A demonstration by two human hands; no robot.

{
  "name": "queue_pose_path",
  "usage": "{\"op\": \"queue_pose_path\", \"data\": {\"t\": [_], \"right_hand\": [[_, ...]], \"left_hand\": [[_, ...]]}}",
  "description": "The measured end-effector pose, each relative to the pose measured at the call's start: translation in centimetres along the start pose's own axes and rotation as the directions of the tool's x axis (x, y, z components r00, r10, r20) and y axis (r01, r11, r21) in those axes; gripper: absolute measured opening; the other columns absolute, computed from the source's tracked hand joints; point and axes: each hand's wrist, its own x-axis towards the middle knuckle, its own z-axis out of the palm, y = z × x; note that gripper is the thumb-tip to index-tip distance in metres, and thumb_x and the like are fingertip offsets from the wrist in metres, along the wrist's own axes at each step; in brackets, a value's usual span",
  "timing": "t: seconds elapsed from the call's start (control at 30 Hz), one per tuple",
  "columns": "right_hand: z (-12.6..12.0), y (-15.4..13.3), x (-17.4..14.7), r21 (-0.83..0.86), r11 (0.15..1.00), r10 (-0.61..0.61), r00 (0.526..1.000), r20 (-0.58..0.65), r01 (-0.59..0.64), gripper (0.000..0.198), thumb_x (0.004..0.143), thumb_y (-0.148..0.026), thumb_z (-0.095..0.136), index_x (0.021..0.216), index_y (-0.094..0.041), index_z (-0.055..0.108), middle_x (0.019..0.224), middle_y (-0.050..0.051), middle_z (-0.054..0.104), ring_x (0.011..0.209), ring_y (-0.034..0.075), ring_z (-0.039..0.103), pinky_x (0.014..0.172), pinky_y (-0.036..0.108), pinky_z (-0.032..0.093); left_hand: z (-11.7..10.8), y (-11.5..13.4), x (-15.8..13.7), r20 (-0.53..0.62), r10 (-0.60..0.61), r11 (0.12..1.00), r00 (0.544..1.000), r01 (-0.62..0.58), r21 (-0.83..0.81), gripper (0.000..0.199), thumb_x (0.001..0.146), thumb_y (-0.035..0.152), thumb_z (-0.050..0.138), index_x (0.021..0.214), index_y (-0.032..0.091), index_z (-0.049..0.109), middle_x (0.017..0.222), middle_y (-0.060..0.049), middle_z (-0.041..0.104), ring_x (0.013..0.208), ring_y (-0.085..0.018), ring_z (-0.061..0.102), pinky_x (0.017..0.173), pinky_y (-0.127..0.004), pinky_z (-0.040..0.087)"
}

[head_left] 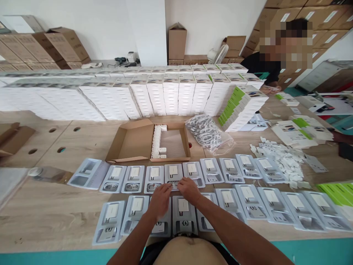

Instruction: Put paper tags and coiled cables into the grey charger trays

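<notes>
over the tray (180, 172), our left hand (160, 200) and right hand (189, 189) likely confine springy cable (173, 183); whether pinching, we can't tell

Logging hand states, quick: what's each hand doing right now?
Left hand: at the coiled cable in a tray; grip cannot be told.
Right hand: at that cable's other side; grip cannot be told.

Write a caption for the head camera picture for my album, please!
Left hand and right hand at a tray holding a cable, a bag of cables and stacked white boxes beyond.
</notes>
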Motion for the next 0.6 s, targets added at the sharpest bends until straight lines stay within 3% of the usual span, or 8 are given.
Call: {"op": "queue_pose_path", "data": {"t": [0.2,0.33,0.43,0.53,0.6], "right_hand": [[0.9,-0.7,-0.1,-0.041,0.998,-0.038,0.999,0.036,0.039,0.02,0.086,-0.006,0.049,0.087,-0.012,0.068,0.09,0.013,0.066,0.094,0.025,0.054,0.087,0.04,0.039],[0.8,-1.9,0.3,-0.047,0.999,-0.025,0.999,0.041,0.027,0.017,0.082,-0.007,0.052,0.086,-0.011,0.068,0.085,0.014,0.067,0.093,0.027,0.056,0.097,0.045,0.034],[-1.1,-1.9,0.3,0.003,1.0,-0.005,1.0,0.025,0.004,0.015,0.08,-0.012,0.056,0.089,-0.015,0.068,0.09,0.01,0.069,0.093,0.024,0.058,0.097,0.042,0.036],[-4.1,1.0,-0.8,0.205,0.971,0.143,0.984,-0.103,-0.119,0.024,0.081,-0.017,0.057,0.103,-0.022,0.066,0.11,0.006,0.068,0.103,0.021,0.058,0.096,0.036,0.041],[-6.4,5.0,-2.2,0.318,0.913,0.329,0.922,-0.205,-0.255,0.028,0.082,-0.015,0.053,0.106,-0.023,0.066,0.112,0.005,0.067,0.106,0.02,0.058,0.096,0.034,0.043]], "left_hand": [[1.8,1.0,-0.2,0.076,-0.042,0.986,0.996,0.029,0.165,0.049,0.09,0.021,0.042,0.138,0.017,0.044,0.144,-0.011,0.046,0.136,-0.027,0.034,0.114,-0.05,0.022],[1.2,1.9,1.2,0.079,-0.056,0.979,0.995,0.039,0.199,0.038,0.089,0.022,0.044,0.125,0.016,0.057,0.127,-0.012,0.06,0.128,-0.027,0.044,0.116,-0.05,0.015],[0.6,2.2,2.0,0.089,-0.051,0.976,0.995,0.031,0.214,0.032,0.086,0.016,0.045,0.11,0.018,0.066,0.111,-0.011,0.067,0.117,-0.026,0.052,0.115,-0.05,0.015],[0.7,1.5,2.5,0.067,-0.065,0.979,0.996,0.051,0.198,0.037,0.085,0.012,0.042,0.109,0.021,0.068,0.11,-0.009,0.069,0.115,-0.026,0.055,0.116,-0.052,0.013],[0.8,0.7,2.6,0.056,-0.056,0.988,0.997,0.047,0.15,0.042,0.085,0.013,0.041,0.116,0.025,0.067,0.118,-0.007,0.068,0.118,-0.027,0.054,0.115,-0.055,0.013]]}}
